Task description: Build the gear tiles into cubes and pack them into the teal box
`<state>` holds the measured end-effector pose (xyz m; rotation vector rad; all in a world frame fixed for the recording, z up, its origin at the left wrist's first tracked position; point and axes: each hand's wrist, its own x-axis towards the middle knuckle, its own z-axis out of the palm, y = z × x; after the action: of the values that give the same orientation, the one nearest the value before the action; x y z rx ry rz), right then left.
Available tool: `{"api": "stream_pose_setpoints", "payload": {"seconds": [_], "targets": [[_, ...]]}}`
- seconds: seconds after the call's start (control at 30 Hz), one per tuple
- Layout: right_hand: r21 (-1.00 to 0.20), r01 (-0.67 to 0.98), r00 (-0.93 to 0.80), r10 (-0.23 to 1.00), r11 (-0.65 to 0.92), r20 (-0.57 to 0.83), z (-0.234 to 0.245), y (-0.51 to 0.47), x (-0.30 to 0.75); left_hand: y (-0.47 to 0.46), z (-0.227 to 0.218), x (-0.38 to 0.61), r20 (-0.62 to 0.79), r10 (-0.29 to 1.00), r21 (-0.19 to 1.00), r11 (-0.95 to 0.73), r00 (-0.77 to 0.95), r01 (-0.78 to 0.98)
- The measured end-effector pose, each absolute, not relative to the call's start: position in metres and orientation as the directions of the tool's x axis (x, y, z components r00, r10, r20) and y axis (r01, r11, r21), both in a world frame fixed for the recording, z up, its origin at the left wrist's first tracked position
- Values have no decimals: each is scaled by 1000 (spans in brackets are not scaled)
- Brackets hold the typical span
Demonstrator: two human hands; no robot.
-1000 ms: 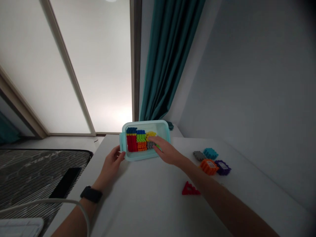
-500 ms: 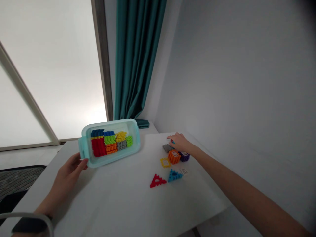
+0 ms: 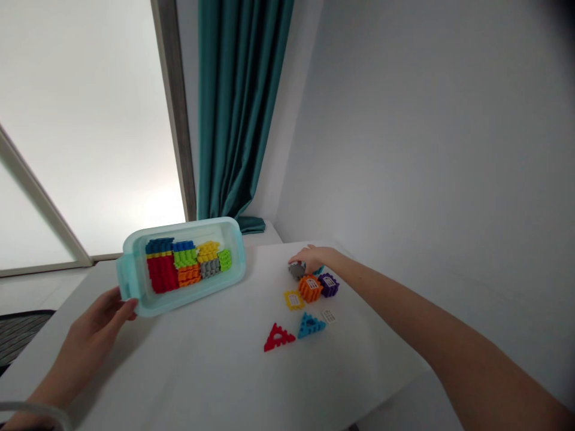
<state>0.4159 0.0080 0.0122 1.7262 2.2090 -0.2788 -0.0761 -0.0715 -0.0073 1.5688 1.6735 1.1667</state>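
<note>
My left hand (image 3: 101, 326) grips the left end of a pale aqua plastic bin (image 3: 182, 302), thumb on its near corner. Rows of interlocking toy blocks lie in it: red blocks (image 3: 162, 274), orange blocks (image 3: 188, 275), yellow, grey, green and blue ones. At the far right of the table, my right hand (image 3: 311, 256) has its fingers closed round grey toy blocks (image 3: 296, 270), whose underside is partly hidden. Close to it sit an orange block cluster (image 3: 309, 288), a purple block cluster (image 3: 329, 285) and a teal piece (image 3: 318, 270) half covered by the hand.
Nearer me on the white table (image 3: 202, 371) lie a yellow square frame (image 3: 293, 300), a red triangle (image 3: 278, 337), a blue triangle (image 3: 311, 325) and a white window piece (image 3: 329, 316). A wall (image 3: 426, 149) borders the right, a teal curtain (image 3: 242, 108) the back.
My right hand has come down onto the grey blocks and closed on them; they now look tilted. My left hand still holds the bin. The view has shifted slightly.
</note>
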Motion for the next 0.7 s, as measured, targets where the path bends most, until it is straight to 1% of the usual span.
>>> {"api": "stream_pose_setpoints", "payload": {"seconds": [0.3, 0.53, 0.63, 0.7], "targets": [[2, 958, -269, 895, 288, -356, 10, 18, 405, -71, -9, -77, 107, 979, 889, -17, -172, 457], [-33, 947, -310, 882, 320, -354, 6, 17, 371, -71, -12, -79, 125, 980, 891, -42, -156, 453], [-51, 955, -288, 880, 291, -378, 9, 16, 360, -69, -14, -80, 139, 979, 895, -61, -146, 443], [-44, 970, -238, 894, 239, -381, 12, 14, 357, -68, -15, -81, 142, 982, 895, -72, -127, 441]]}}
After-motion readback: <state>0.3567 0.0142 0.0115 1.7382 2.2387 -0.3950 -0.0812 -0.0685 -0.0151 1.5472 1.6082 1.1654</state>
